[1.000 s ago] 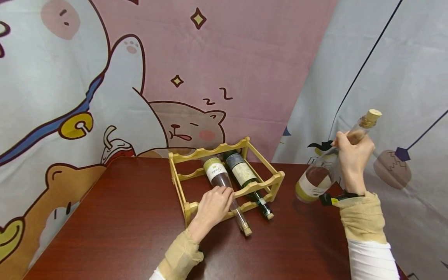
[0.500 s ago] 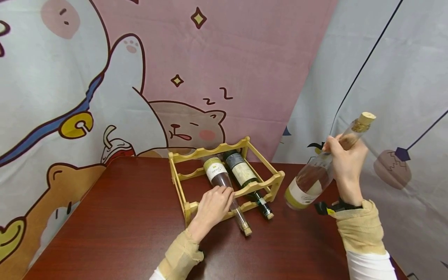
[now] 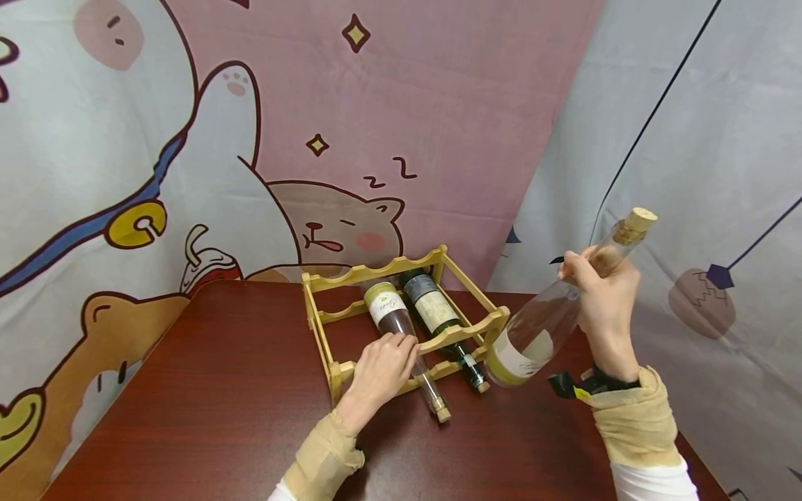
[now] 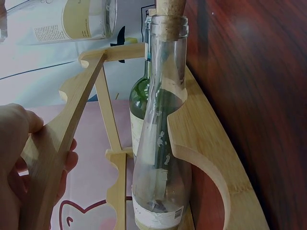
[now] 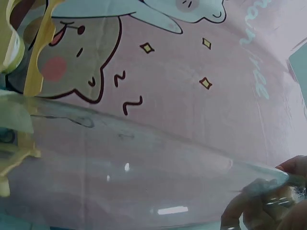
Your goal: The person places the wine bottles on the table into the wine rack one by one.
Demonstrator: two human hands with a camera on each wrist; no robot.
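My left hand (image 3: 383,365) grips the upper front rail of a wooden wine rack (image 3: 460,334); in the left wrist view its fingers curl round the scalloped rail (image 4: 64,127). Beneath that hand a corked clear bottle (image 3: 384,305) lies in the rack, neck toward me. Beside it on the right lies a dark green bottle (image 3: 432,303), also neck forward. My right hand (image 3: 606,299) holds another corked clear bottle (image 3: 532,337) by the neck, in the air right of the rack. That bottle is tilted, cork up to the right, its labelled base near the rack's front right corner.
The rack stands on a dark red-brown table (image 3: 207,390), near its far edge. A cartoon-printed cloth (image 3: 470,125) hangs behind the table and along the right side.
My right hand has moved left and slightly down with the clear bottle, bringing its base closer to the rack. The left hand, the rack and the two bottles in it have stayed put.
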